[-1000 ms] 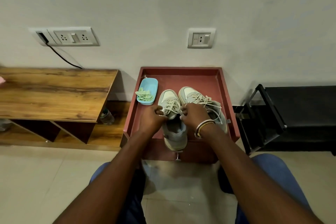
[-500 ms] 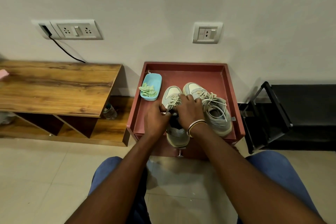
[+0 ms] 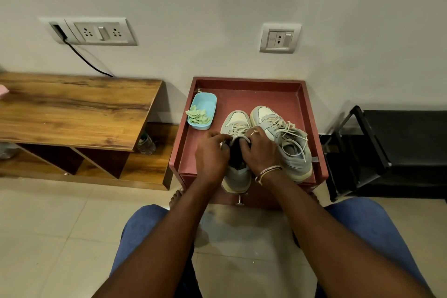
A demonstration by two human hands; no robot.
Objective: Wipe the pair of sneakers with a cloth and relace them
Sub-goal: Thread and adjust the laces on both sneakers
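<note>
Left hand and right hand have closed in on the pale grey-blue fabric sneaker between them, both now pinching its cream lace near the top eyelets; lacing here looks nearly finished.

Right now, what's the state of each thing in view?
held sneaker: on red stand, heel over the front edge, laced near the toe
other sneaker: laced, ends loose, untouched
left hand: grips held sneaker at its laces
right hand: grips held sneaker at its laces
blue container: open
green cloth: crumpled, in the container
black cable: plugged into the wall
</note>
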